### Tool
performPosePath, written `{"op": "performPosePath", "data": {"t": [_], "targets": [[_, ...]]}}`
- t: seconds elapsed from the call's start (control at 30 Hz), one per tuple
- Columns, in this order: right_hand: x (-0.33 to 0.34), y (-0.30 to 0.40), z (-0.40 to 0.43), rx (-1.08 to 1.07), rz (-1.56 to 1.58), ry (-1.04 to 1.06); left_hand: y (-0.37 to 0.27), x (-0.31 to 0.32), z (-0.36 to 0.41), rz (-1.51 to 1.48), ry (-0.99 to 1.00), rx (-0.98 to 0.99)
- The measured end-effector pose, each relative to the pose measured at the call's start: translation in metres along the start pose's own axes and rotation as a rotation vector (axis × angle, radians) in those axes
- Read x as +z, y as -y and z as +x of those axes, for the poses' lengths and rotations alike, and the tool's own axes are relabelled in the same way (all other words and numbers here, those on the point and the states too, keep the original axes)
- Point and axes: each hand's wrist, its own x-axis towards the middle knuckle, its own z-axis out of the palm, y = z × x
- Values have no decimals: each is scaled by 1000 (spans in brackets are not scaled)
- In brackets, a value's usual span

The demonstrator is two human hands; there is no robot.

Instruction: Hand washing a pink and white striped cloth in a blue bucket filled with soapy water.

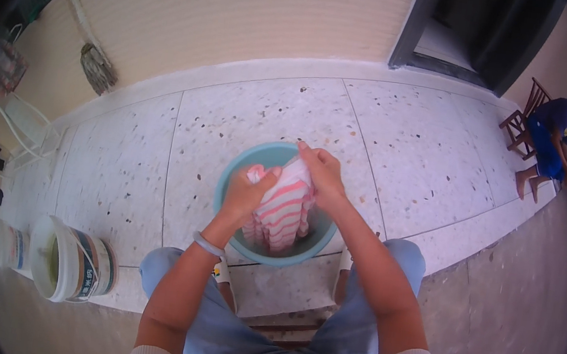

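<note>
Between my hands hangs a wet-looking cloth with pink and white stripes [282, 206], bunched above and partly inside a light blue plastic basin [222, 190]. My left hand [249, 191] grips its left upper edge, thumb on top. At the upper right, my right hand [322, 174] pinches a whitish part of the same cloth. The lower folds drop into the basin, where water seems to lie; how deep, I cannot tell. The basin stands on the pale speckled floor, in front of my parted knees.
Two white plastic buckets, the nearer one [60, 260] with a wire handle, stand at left. A mop [98, 69] leans on the wall behind a white metal-framed chair [27, 127]. Far right, a person [552, 132] sits on a wooden chair [516, 124] near a dark doorway [458, 33].
</note>
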Motion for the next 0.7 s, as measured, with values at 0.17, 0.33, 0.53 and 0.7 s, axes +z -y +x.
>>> {"op": "performPosePath", "data": {"t": [0.17,0.33,0.53,0.7], "targets": [[-1,8,-13,-73,73,39,0,-1,0,-129,-61,148],[10,-5,-29,-620,-419,-59,24,10,17,-370,-252,8],[45,-33,-72,-1085,-1040,235,65,-17,33,-759,196,-289],[19,-17,-18,-579,-1023,0,44,26,8,-584,148,-492]]}}
